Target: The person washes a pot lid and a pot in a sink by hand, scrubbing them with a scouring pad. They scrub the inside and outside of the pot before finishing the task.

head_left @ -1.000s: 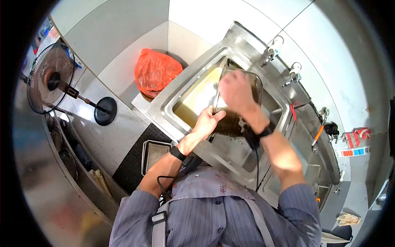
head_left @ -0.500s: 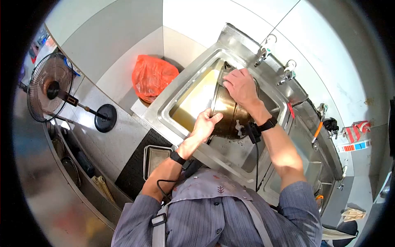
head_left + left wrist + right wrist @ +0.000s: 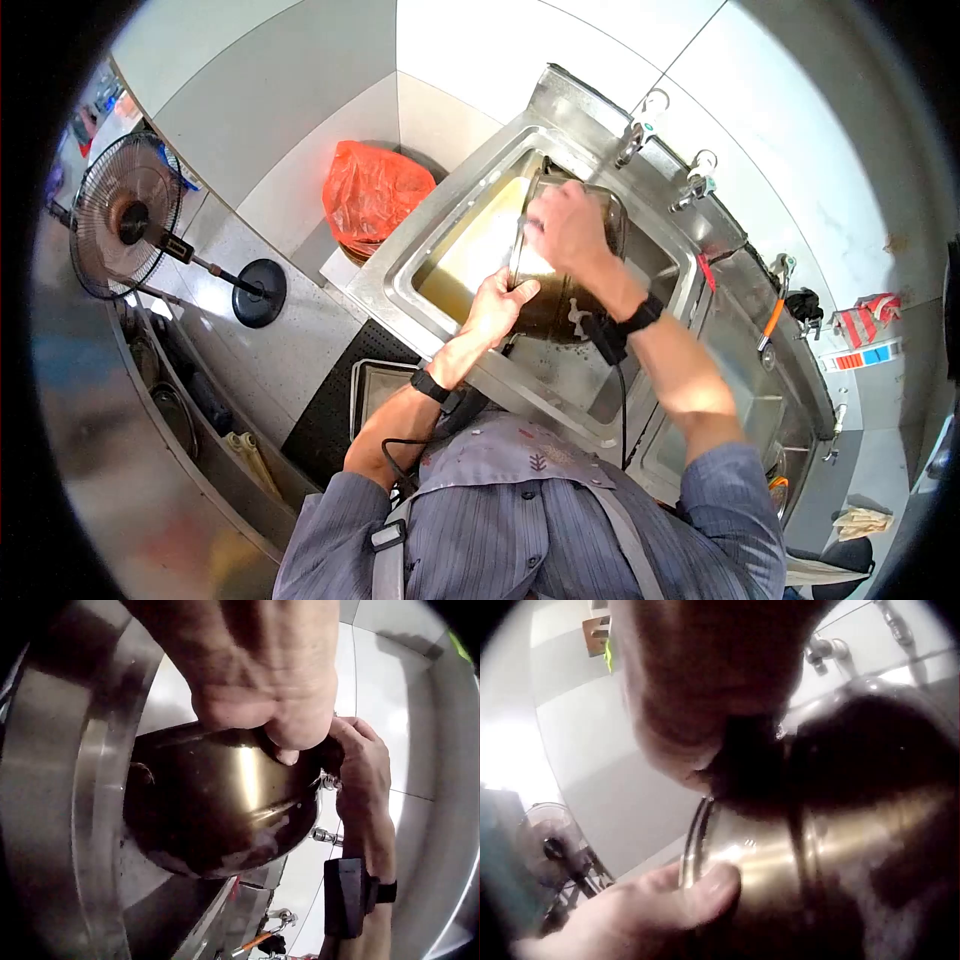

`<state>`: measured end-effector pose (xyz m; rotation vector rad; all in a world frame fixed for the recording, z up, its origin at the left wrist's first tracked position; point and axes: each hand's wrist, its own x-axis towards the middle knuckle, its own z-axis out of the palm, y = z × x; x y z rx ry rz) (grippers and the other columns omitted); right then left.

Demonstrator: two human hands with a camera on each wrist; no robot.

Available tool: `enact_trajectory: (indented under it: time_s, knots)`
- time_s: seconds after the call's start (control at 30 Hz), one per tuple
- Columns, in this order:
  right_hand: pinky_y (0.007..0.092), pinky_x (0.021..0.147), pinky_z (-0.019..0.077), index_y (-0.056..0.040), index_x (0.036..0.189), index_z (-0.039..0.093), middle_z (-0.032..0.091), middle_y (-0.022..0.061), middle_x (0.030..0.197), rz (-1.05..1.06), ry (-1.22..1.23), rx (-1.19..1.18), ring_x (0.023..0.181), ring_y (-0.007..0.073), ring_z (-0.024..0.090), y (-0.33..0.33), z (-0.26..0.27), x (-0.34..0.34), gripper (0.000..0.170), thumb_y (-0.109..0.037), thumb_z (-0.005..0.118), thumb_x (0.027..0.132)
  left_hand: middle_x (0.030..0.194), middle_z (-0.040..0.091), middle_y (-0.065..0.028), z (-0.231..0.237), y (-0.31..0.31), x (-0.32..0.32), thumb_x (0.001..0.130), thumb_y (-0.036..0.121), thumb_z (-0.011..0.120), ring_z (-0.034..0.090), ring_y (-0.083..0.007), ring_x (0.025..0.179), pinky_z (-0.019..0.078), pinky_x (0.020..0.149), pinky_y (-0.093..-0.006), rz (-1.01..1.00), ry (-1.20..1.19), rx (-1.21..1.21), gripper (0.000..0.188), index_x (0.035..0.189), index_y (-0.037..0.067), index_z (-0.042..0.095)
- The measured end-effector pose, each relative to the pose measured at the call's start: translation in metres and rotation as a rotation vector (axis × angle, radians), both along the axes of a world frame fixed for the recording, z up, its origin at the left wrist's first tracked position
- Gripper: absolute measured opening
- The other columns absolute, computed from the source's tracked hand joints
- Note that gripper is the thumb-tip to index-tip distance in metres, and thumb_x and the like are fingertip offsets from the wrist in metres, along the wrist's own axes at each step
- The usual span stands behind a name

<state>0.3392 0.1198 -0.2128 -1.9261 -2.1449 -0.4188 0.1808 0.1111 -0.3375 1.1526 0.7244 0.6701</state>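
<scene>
A large metal pot (image 3: 548, 298) with a brownish, stained outside is tilted on its side in the sink basin. My left hand (image 3: 497, 308) grips its rim, thumb on the outer wall (image 3: 769, 881). Over the pot's upper side, my right hand (image 3: 572, 230) curls its fingers round a dark scouring pad (image 3: 330, 754) pressed on the wall near the rim. Most of that pad is hidden under the fingers. In the left wrist view the pot's curved side (image 3: 217, 795) shows pale smeared patches.
Cloudy yellowish water (image 3: 470, 235) fills part of the steel sink (image 3: 400, 275). Taps (image 3: 637, 140) line the wall behind, with a second basin (image 3: 735, 385) to the right. An orange bag (image 3: 372, 195) stands left of the sink; a fan (image 3: 125, 220) and a tray (image 3: 375, 385) are farther left.
My right hand has swept back and forth over the pot's wall, now closer to the rim and blurred. My left hand keeps its grip on the rim.
</scene>
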Motion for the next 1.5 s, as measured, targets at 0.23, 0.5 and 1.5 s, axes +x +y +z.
enact_trajectory:
  time_s: [0.23,0.5,1.5]
  knots:
    - [0.0523,0.078,0.0496,-0.012,0.086,0.075,0.067,0.0038,0.091,-0.098,-0.108,-0.048,0.101,0.0296,0.059,-0.008,0.002,-0.024,0.014,-0.025,0.071,0.083,0.088,0.065,-0.0001,-0.006,-0.006,0.001,0.101,0.016,0.071,0.055,-0.0112,0.079,0.0492,0.072,-0.0333,-0.003,-0.028,0.04,0.017,0.106,0.0,0.067]
    - [0.0529,0.083,0.0478,-0.0135,0.083,0.069,0.063,0.0056,0.095,0.045,-0.095,-0.108,0.104,0.0314,0.057,-0.035,-0.002,-0.05,0.01,-0.023,0.068,0.086,0.115,0.072,-0.0018,-0.016,-0.005,-0.008,0.104,0.007,0.066,0.062,-0.0094,0.103,0.0515,0.094,-0.0289,-0.066,0.021,0.022,0.022,0.124,-0.002,0.066]
    - [0.0528,0.088,0.052,-0.0107,0.09,0.073,0.066,0.0052,0.103,0.235,-0.245,-0.228,0.112,0.0312,0.057,-0.015,0.008,-0.046,0.016,-0.026,0.068,0.092,0.105,0.072,-0.0034,-0.024,-0.023,-0.027,0.102,0.016,0.071,0.061,-0.0121,0.1,0.0522,0.093,-0.0353,-0.215,0.109,0.163,0.032,0.128,-0.002,0.066]
